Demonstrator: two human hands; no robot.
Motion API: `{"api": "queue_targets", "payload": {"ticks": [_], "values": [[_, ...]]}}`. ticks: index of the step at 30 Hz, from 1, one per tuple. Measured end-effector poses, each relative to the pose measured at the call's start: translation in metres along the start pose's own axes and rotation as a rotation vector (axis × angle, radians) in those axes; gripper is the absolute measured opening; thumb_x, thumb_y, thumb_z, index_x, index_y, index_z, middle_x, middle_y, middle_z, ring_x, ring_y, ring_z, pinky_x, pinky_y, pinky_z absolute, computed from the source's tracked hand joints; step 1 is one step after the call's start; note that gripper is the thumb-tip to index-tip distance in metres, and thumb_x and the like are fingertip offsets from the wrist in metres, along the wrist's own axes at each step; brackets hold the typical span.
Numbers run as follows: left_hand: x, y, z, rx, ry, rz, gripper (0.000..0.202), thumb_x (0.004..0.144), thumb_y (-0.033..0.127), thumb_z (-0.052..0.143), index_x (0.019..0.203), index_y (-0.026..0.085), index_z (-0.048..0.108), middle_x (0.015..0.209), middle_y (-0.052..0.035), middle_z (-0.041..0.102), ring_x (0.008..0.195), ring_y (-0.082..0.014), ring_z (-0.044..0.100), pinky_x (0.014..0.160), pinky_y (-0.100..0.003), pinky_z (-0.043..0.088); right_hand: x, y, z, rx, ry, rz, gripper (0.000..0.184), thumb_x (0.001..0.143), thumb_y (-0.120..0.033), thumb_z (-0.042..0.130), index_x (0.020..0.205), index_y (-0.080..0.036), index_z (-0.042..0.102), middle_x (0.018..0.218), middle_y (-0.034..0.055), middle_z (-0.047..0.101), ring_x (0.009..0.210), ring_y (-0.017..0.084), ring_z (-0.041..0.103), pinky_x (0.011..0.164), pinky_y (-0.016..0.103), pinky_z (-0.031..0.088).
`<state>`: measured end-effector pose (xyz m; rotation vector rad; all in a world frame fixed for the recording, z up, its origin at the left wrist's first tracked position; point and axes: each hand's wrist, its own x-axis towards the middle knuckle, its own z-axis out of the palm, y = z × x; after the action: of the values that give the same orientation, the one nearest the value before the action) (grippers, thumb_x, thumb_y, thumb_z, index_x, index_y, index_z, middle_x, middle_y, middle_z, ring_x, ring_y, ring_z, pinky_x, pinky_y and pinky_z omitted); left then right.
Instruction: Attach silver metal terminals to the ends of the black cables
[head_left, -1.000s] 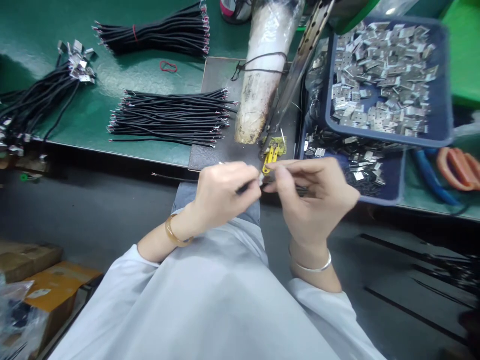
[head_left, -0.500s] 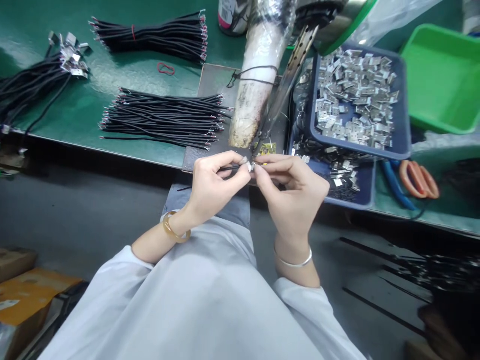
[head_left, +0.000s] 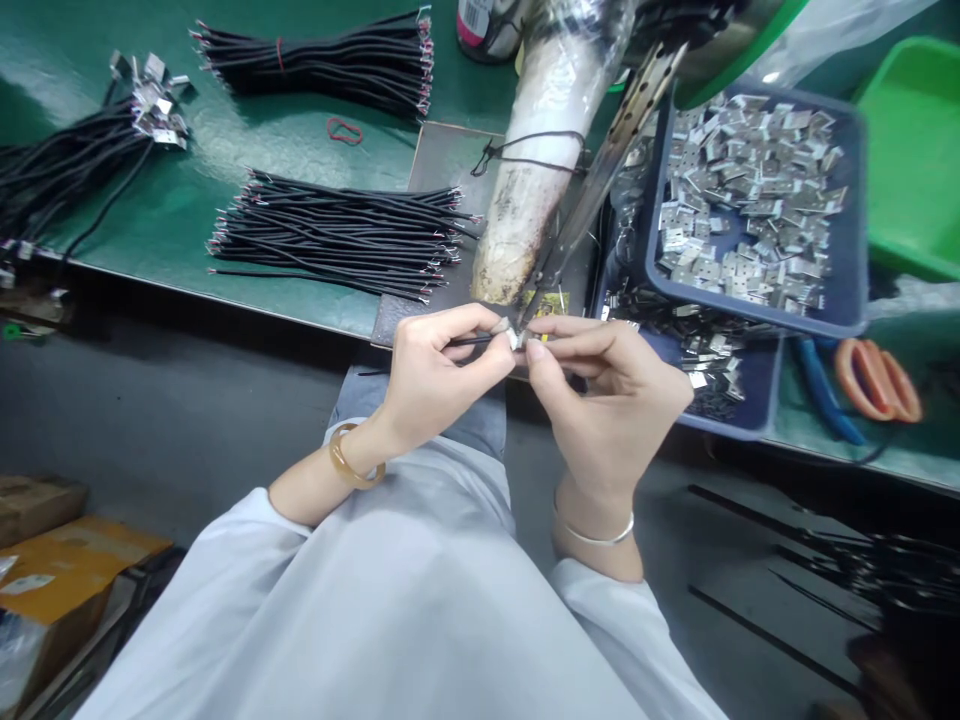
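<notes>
Close together at the bench's front edge, my hands meet below a dirty white tube. My left hand (head_left: pixel 442 365) is closed in a pinch on a black cable (head_left: pixel 471 341), whose end points to the right. A small pale piece (head_left: pixel 514 339) shows at its fingertips; I cannot tell what it is. My right hand (head_left: pixel 615 400) is also pinched, its thumb and forefinger just right of that piece; whatever they hold is too small to make out. Right above the fingertips is the lower end of a slanting rod with a perforated metal sleeve (head_left: pixel 637 105).
Loose black cables (head_left: pixel 337 235) lie left of the white tube (head_left: pixel 536 150), with a tied bundle (head_left: pixel 322 65) behind. More cables at far left carry metal pieces (head_left: pixel 159 105). A blue tray (head_left: pixel 757 305) of metal brackets, orange-handled pliers (head_left: pixel 877 380) and a green bin (head_left: pixel 911 150) are right.
The view has shifted, so the bench items appear farther right. My fingertips stay together near the rod's lower end, with a slightly wider gap between the two hands.
</notes>
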<state>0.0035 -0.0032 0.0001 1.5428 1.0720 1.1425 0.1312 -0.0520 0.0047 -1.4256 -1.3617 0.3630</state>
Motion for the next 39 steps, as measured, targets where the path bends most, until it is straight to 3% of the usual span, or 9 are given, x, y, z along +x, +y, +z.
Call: {"api": "queue_targets", "payload": {"ticks": [6,13,19,25,32,36,39], "values": [[-0.002,-0.002,-0.003,0.035,-0.068,0.006,0.013,0.079,0.017,0.064,0.067,0.014,0.07,0.059,0.0034,0.063,0.054,-0.0049,0.051,0.046,-0.013,0.035,-0.007,0.001,-0.004,-0.039,-0.01,-0.056,0.012,0.087,-0.011,0.071,0.083,-0.022,0.067,0.092,-0.0005,0.078,0.079,0.013,0.076,0.065,0.02,0.065],[-0.007,0.001,-0.004,0.115,-0.076,0.206,0.013,0.078,0.01,0.061,0.067,0.014,0.068,0.061,0.0029,0.066,0.055,-0.0051,0.053,0.048,-0.012,0.037,-0.013,0.002,-0.008,-0.046,-0.005,-0.058,0.009,0.089,-0.015,0.07,0.085,-0.022,0.069,0.09,0.0001,0.078,0.083,0.015,0.077,0.066,0.022,0.066],[-0.006,-0.004,0.001,0.097,-0.024,0.081,0.012,0.079,0.014,0.062,0.07,0.015,0.069,0.066,0.0024,0.069,0.06,-0.0067,0.058,0.051,-0.013,0.041,-0.003,0.003,-0.002,-0.079,-0.021,-0.051,0.008,0.087,-0.015,0.071,0.082,-0.021,0.07,0.086,0.0002,0.078,0.075,0.015,0.076,0.064,0.023,0.067],[-0.003,-0.003,0.001,0.056,0.035,0.069,0.012,0.08,0.018,0.062,0.071,0.015,0.069,0.068,0.0019,0.069,0.061,-0.0068,0.058,0.054,-0.014,0.044,0.004,0.002,0.002,-0.05,0.011,-0.063,0.01,0.086,-0.014,0.072,0.08,-0.021,0.069,0.084,-0.0012,0.076,0.074,0.013,0.075,0.064,0.021,0.065],[-0.003,-0.004,-0.002,0.006,-0.057,0.003,0.014,0.078,0.02,0.062,0.068,0.014,0.069,0.059,0.0037,0.061,0.053,-0.0049,0.049,0.047,-0.013,0.036,-0.005,0.001,-0.004,-0.099,-0.038,-0.111,0.012,0.086,-0.011,0.071,0.081,-0.022,0.067,0.087,-0.0008,0.078,0.075,0.013,0.075,0.063,0.022,0.065],[-0.007,-0.003,-0.001,0.048,-0.071,0.036,0.013,0.078,0.018,0.061,0.069,0.014,0.069,0.062,0.0035,0.064,0.055,-0.0054,0.051,0.048,-0.014,0.036,-0.009,-0.001,-0.007,-0.135,-0.035,-0.13,0.011,0.087,-0.014,0.07,0.082,-0.022,0.068,0.088,-0.0003,0.078,0.077,0.015,0.076,0.063,0.023,0.065],[-0.009,-0.002,-0.003,0.113,-0.088,0.134,0.013,0.079,0.014,0.06,0.07,0.015,0.068,0.063,0.0031,0.067,0.056,-0.0063,0.055,0.049,-0.015,0.038,-0.012,-0.001,-0.009,-0.141,-0.049,-0.119,0.009,0.089,-0.016,0.07,0.083,-0.023,0.067,0.087,-0.0005,0.078,0.077,0.015,0.076,0.063,0.023,0.065]]}}
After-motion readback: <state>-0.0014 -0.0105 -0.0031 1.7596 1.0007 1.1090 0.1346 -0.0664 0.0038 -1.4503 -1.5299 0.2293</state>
